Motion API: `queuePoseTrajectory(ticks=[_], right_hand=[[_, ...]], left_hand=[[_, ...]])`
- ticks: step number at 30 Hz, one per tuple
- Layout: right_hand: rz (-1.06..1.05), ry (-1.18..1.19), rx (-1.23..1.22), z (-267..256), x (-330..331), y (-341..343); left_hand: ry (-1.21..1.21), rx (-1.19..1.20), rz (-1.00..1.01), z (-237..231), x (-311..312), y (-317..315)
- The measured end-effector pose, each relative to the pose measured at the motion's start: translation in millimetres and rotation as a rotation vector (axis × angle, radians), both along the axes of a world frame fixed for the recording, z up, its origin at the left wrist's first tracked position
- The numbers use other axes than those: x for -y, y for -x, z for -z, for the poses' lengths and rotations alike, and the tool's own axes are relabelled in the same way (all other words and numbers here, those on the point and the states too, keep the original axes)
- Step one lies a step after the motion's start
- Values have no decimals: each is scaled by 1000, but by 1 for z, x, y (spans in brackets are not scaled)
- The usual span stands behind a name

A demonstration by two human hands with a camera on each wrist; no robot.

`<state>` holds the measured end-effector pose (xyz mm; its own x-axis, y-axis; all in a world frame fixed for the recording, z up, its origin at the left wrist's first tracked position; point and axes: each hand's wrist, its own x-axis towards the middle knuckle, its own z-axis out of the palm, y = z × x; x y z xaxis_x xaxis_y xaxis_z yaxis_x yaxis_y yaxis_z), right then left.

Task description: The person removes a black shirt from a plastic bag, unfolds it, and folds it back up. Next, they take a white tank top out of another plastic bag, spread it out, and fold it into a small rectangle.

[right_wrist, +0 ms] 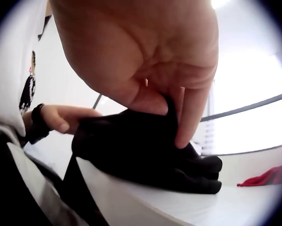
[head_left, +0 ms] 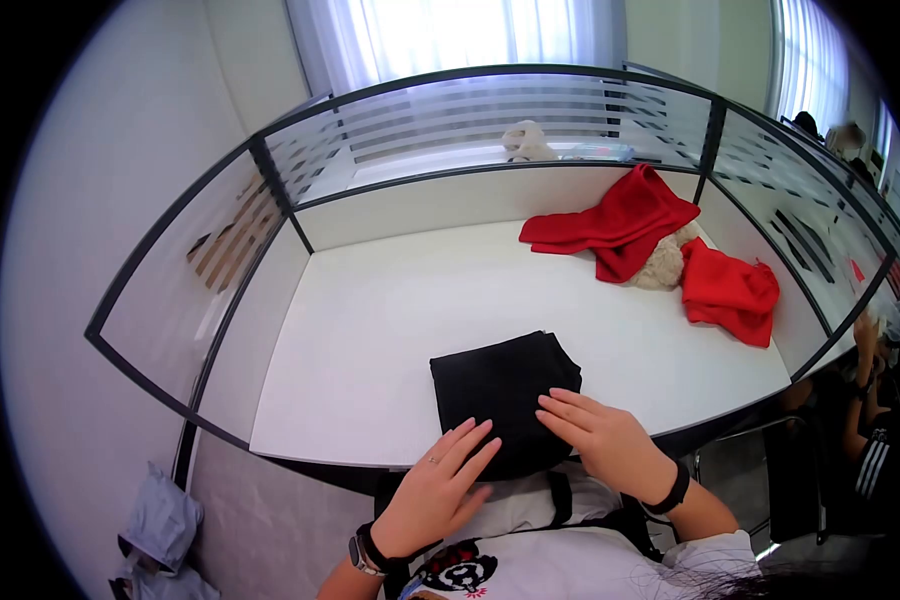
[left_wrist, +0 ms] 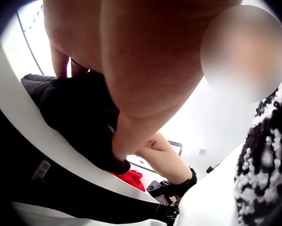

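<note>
A folded black cloth [head_left: 500, 385] lies at the front edge of the white table, its near part bulging over the edge. My left hand [head_left: 437, 487] touches its near left side with straight fingers; the thumb stands apart from them. On the near right side is my right hand [head_left: 610, 440], fingers laid over the top in the head view. The right wrist view shows a raised fold of the black cloth [right_wrist: 145, 146] pinched between that hand's thumb and fingers [right_wrist: 190, 117]. Layered folded edges show at the cloth's far end there.
Red cloths [head_left: 630, 220] lie at the back right, partly over a beige fluffy thing [head_left: 660, 265]. Low partitions [head_left: 490, 195] with dark frames enclose the white table [head_left: 360, 330] at the back and sides. Another person's arm [head_left: 860, 390] shows beyond the right partition.
</note>
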<state>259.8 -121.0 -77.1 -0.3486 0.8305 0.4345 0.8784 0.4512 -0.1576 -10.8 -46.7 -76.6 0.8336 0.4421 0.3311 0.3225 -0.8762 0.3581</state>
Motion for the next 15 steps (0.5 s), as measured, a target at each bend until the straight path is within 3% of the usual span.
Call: queuePoseTrajectory(ticks=[3,5,8,12,15], right_hand=[[14,26,34,6,10,13],[76,46,181,-4,17,24],[62,115,122,-16,14,31],[-157,55,51,-5,-4,48],[-10,-1,197,21,-8,69]], left_hand=[[34,-28,17,8,2,2],[-110,-72,-18,18,1,0],[-186,-38,-44,28,-5,-1],[-231,-20,-72,34,-6,-2],[-258,-2,-97,42,-2,-2]])
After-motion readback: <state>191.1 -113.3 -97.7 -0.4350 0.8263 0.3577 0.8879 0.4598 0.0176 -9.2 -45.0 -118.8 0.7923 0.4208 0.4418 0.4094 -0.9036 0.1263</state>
